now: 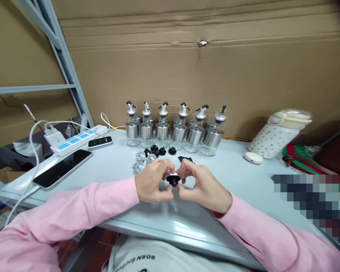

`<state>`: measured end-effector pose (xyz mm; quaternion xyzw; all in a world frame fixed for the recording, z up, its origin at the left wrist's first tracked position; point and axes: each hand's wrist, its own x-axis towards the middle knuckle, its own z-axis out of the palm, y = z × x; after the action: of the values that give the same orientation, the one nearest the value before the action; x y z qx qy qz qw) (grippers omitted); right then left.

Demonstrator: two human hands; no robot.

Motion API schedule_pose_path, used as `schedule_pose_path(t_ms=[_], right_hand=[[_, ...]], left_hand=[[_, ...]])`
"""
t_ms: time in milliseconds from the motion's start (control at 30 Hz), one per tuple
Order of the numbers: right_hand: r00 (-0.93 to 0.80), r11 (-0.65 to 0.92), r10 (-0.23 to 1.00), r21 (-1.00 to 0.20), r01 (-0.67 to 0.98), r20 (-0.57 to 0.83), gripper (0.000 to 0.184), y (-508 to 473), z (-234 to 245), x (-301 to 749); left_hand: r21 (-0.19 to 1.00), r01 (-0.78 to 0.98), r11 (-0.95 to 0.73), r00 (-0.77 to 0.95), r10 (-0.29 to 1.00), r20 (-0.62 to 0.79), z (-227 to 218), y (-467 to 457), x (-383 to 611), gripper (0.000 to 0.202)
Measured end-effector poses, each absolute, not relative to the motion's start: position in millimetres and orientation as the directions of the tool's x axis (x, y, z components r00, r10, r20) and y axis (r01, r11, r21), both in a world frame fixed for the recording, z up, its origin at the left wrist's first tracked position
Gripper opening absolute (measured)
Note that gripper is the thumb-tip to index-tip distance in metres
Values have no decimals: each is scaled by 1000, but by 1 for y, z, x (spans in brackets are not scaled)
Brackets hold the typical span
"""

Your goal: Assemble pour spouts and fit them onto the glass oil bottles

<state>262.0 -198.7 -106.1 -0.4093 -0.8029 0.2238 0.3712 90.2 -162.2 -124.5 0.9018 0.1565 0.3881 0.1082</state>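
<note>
"Black stopper with a pale rim (pixel 174 179): location and grip?"

"Head view: above the table (pixel 235 181), between left hand (pixel 151 183) and right hand (pixel 204 189). Fingertips of both hold it, fingers narrowly curled."

"Progress?"

"Six front bottles (pixel 132 131) carry spouts (pixel 184 109). Loose black stoppers (pixel 162 151) and grey ring-shaped parts (pixel 141 164) lie unfitted nearby, so work apparently is left. Rear bottles (pixel 137 119), partly hidden: fittings cannot be told."

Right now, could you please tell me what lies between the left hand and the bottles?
In the head view, pale caps and black stoppers lie between the left hand and the bottles.
</note>
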Motion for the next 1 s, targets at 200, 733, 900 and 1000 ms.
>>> schedule_pose_path(t_ms=[200,733,900,1000], right_hand=[[-376,584,811,-575,574,448,16,-200,-108,261],[-267,643,758,-611,461,596,20,-189,-114,270],[-308,667,730,-538,515,611,15,-187,-110,274],[-399,726,673,-455,515,622,3,-183,-102,281]], left_hand=[[222,183,-958,628,287,723,-122,-165,92,27],[292,154,-944,608,323,725,-121,-154,87,36],[274,172,-946,627,320,710,-120,-154,88,29],[298,208,-931,617,362,699,-121,-154,89,28]])
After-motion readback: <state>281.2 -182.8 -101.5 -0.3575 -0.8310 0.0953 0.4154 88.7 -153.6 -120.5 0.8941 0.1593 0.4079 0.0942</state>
